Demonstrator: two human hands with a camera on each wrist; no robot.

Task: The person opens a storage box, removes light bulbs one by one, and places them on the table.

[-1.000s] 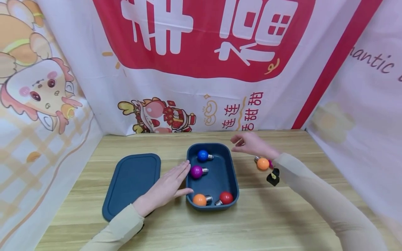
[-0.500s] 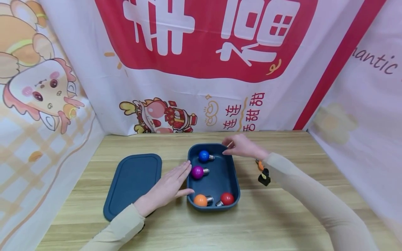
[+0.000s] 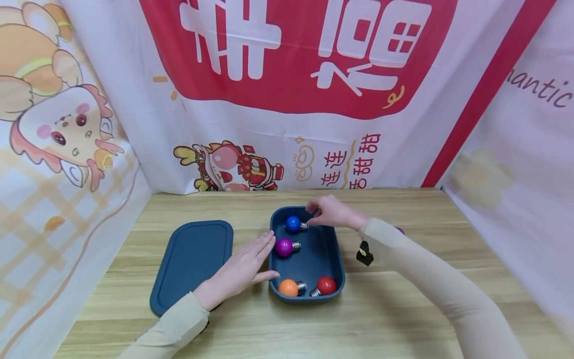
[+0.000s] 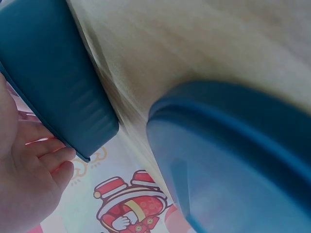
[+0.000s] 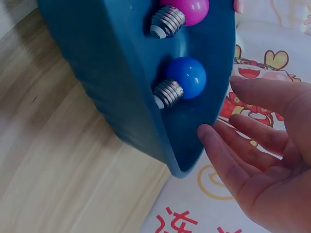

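Shifted leftward over the tray [image 3: 318,257], the right hand [image 3: 331,211], bent fingers apart and empty, is placed nearer than the straight-fingered left hand [image 3: 238,269] to the blue bulb [image 3: 293,224] at its far left, base [image 3: 305,226] pointed rightward

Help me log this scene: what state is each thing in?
Box: open, upright
Lid: off, flat beside box
Blue bulb: lying in box
Purple bulb: lying in box
Orange bulb: lying in box
Red bulb: lying in box
Purple thing outside box: mostly hidden
Left hand: fingers straight, against box
Right hand: at box's far end, holding nothing
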